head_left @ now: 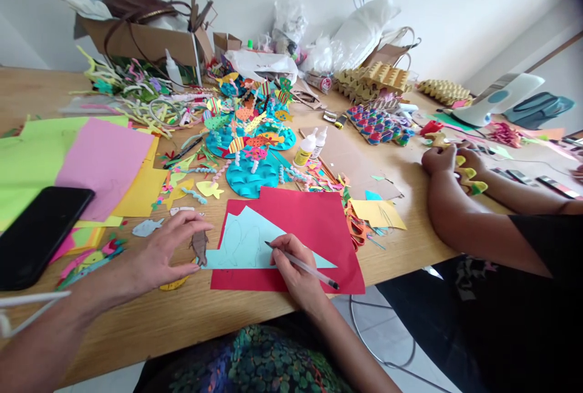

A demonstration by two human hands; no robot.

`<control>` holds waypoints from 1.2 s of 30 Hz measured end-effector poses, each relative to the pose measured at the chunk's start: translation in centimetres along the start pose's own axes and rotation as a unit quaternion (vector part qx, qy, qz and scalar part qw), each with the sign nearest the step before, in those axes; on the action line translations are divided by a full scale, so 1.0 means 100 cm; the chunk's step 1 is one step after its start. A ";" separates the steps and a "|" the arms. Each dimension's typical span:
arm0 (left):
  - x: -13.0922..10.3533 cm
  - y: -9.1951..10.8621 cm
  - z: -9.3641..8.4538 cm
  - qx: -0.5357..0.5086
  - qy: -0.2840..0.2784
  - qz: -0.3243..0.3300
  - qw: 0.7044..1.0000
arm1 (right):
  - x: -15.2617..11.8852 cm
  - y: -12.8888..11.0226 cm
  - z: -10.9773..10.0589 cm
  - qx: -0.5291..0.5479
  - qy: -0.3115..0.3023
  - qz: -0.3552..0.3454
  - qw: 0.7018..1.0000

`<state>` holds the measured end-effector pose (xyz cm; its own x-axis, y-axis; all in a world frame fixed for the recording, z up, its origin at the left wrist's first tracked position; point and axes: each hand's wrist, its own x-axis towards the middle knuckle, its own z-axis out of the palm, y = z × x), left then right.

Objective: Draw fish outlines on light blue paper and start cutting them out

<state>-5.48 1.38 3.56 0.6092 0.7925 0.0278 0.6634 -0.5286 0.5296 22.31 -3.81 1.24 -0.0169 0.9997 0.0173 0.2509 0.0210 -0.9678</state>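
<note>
My right hand [295, 271] grips a white pencil [304, 266], its tip resting on a light blue paper piece [248, 241] with faint drawn outlines. That piece lies on a red sheet [314, 223] near the table's front edge. My left hand [161, 253] lies flat on the wooden table [401, 247] to the left, fingers spread, fingertips next to a small brown paper fish [199, 246] at the blue piece's left corner. It holds nothing.
A black phone [39, 232] lies on pink, green and yellow sheets [104, 162] at left. Blue paper sea scenes with fish [248, 138], glue bottles [306, 150] and scraps fill the middle. At right another person's hands [449, 159] hold a yellow-green cutout.
</note>
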 end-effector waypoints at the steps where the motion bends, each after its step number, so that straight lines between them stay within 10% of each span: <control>1: 0.000 0.001 0.003 0.007 0.001 0.002 1.000 | -0.001 -0.001 0.001 -0.013 -0.003 -0.003 1.000; 18: 0.056 0.053 0.040 0.017 -0.055 0.105 0.993 | 0.001 0.004 0.002 -0.081 0.027 -0.022 0.996; 36: 0.068 0.041 0.042 0.016 -0.104 0.140 0.985 | 0.003 0.010 0.001 -0.089 0.033 -0.020 0.995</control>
<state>3.22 3.34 2.31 0.8437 0.5367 -0.0083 0.4688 -0.7292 0.4985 22.46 -3.50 0.23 0.0311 0.9965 0.0772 0.4186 0.0572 -0.9064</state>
